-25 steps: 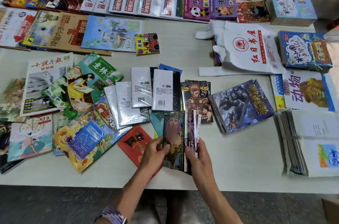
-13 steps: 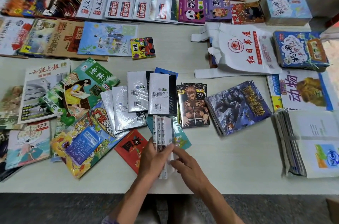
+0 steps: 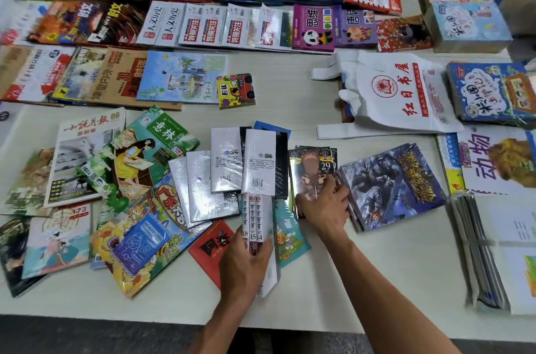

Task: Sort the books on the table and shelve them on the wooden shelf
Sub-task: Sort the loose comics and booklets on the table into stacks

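Now, left grip (image 3: 246,263): clasps 3 white-spined comic volumes (image 3: 255,220), lower centre.
Right grip (image 3: 324,205): fingers curled on dark comic stack numbered 29 (image 3: 311,168).

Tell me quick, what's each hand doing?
Left hand: holding a few thin comics together, spines up.
Right hand: fingers curled on the comic marked 29.

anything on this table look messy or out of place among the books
Yes. The near-left magazines lie tilted and overlapping, unlike the straight rows at the back. A white plastic bag lies flat among the books. The left hand holds three volumes; nothing looks damaged.
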The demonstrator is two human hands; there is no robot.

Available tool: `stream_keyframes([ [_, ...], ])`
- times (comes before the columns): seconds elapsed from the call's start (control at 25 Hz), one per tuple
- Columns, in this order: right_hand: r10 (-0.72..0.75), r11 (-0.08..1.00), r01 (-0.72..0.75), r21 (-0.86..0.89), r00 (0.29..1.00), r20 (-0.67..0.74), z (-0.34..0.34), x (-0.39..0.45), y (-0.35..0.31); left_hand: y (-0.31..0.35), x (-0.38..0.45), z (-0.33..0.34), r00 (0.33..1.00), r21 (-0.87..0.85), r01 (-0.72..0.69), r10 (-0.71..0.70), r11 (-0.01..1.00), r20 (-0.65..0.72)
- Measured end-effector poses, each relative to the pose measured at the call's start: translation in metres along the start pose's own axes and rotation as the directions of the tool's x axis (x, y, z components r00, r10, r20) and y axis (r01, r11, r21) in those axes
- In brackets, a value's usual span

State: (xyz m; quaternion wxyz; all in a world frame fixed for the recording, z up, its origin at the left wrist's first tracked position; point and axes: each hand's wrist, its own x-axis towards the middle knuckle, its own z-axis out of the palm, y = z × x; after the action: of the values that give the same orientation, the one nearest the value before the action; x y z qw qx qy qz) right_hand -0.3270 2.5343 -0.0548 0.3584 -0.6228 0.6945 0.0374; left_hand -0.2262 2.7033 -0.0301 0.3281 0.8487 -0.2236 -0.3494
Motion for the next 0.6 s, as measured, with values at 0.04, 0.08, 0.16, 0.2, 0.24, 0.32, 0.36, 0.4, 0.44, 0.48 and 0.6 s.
stream_keyframes([
  [0.04,-0.015,0.999,0.015,-0.035,1.0,0.001,0.006,0.001,-0.001,0.0,0.002,-0.001,1.0,0.005,-0.004,0.004,1.0,-0.003],
  [0.08,-0.028,0.997,0.028,-0.076,1.0,0.003,0.012,0.002,-0.001,0.0,0.003,-0.002,1.0,0.004,-0.003,0.003,1.0,0.0],
  [0.16,-0.021,0.994,0.019,-0.112,1.0,-0.02,0.022,0.003,-0.001,-0.001,0.004,-0.003,1.0,-0.002,-0.002,0.002,1.0,0.005],
  [0.2,-0.009,0.995,0.005,-0.103,0.999,-0.041,0.025,0.004,0.0,-0.002,0.005,-0.003,1.0,-0.004,-0.004,0.004,1.0,0.003],
  [0.24,0.002,0.996,-0.008,-0.084,0.998,-0.063,0.026,0.005,0.001,-0.003,0.005,-0.003,1.0,-0.003,-0.003,0.003,1.0,0.0],
  [0.32,0.022,1.0,-0.021,0.008,0.992,-0.124,0.021,0.008,0.004,-0.003,0.005,-0.002,1.0,0.009,-0.001,0.001,1.0,-0.006],
  [0.36,0.028,0.998,-0.018,0.064,0.988,-0.154,0.017,0.01,0.007,-0.002,0.006,-0.001,1.0,0.016,-0.004,0.004,1.0,-0.01],
  [0.4,0.025,0.995,-0.009,0.096,0.985,-0.173,0.013,0.012,0.008,0.0,0.006,0.0,1.0,0.021,-0.009,0.009,1.0,-0.017],
  [0.44,0.017,0.995,0.0,0.095,0.984,-0.179,0.01,0.013,0.008,0.001,0.006,0.001,1.0,0.026,-0.013,0.013,1.0,-0.026],
  [0.48,0.011,0.997,0.003,0.079,0.984,-0.18,0.008,0.014,0.008,0.002,0.005,0.001,0.999,0.027,-0.013,0.014,1.0,-0.035],
  [0.6,0.052,0.997,-0.044,0.057,0.987,-0.149,0.006,0.014,0.001,0.002,0.005,0.004,1.0,0.024,-0.002,0.002,1.0,-0.031],
])
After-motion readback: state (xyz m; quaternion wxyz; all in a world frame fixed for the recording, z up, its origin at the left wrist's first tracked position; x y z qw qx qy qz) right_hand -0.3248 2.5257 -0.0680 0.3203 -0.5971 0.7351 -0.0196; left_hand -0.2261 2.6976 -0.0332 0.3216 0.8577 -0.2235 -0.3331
